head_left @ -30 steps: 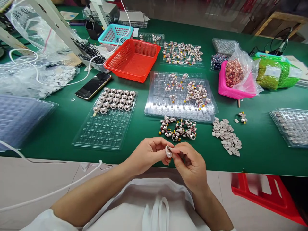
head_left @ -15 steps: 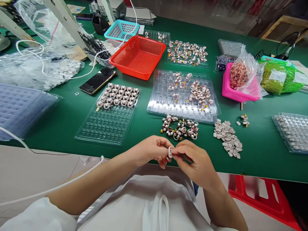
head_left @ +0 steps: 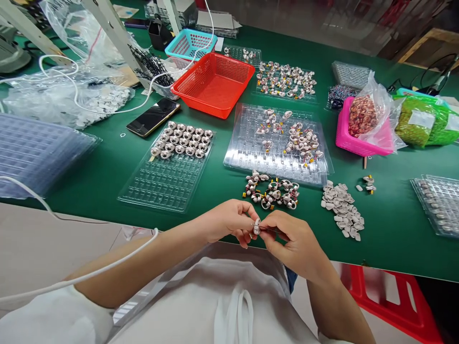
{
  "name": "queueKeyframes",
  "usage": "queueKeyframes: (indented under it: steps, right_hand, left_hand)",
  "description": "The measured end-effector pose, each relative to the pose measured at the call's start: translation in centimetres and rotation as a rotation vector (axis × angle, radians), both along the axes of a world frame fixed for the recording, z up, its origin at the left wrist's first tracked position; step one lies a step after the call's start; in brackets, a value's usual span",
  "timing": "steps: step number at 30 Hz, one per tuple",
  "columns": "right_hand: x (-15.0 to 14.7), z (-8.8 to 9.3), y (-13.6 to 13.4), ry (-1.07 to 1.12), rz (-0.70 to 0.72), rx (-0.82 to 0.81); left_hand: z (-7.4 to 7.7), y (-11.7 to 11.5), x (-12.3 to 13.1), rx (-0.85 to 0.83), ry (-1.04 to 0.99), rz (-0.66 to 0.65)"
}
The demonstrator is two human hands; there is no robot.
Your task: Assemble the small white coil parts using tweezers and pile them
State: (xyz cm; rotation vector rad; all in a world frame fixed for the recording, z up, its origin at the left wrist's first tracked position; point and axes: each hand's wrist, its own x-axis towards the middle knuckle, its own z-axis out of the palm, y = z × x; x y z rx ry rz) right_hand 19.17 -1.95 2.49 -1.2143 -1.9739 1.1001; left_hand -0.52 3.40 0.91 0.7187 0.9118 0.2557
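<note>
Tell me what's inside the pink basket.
The pink basket holds a clear plastic bag of small copper-coloured pieces. Whatever lies beneath the bag is covered and cannot be seen.

an assembly workshop, judging by the long green workbench, stacked plastic trays and loose parts (heaps of them).

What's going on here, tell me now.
A seated-level view shows a person's left hand holding a small pale piece while the right hand works at it with something thin. Beyond them lies a loose cluster of parts; shiny pieces sit in the far rows of a clear tray.
</note>
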Motion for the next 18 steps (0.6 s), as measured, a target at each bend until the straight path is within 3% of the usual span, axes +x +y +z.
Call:
queueKeyframes:
  steps: [6,12,18]
  right_hand:
    - [-0.7,-1.2,-0.2,0.125,-0.146,0.045]
    - [-0.9,-1.9,-0.4,0.066,-0.135,0.095]
    - [-0.7,-2.0,-0.2,0.014,-0.197,-0.015]
  left_hand:
    - [0.3,0.0,0.2,0.103,0.021,0.074]
    - [0.4,0.1,0.2,0.140,0.069,0.077]
    - [0.2,-0.6,0.1,0.267,0.037,0.071]
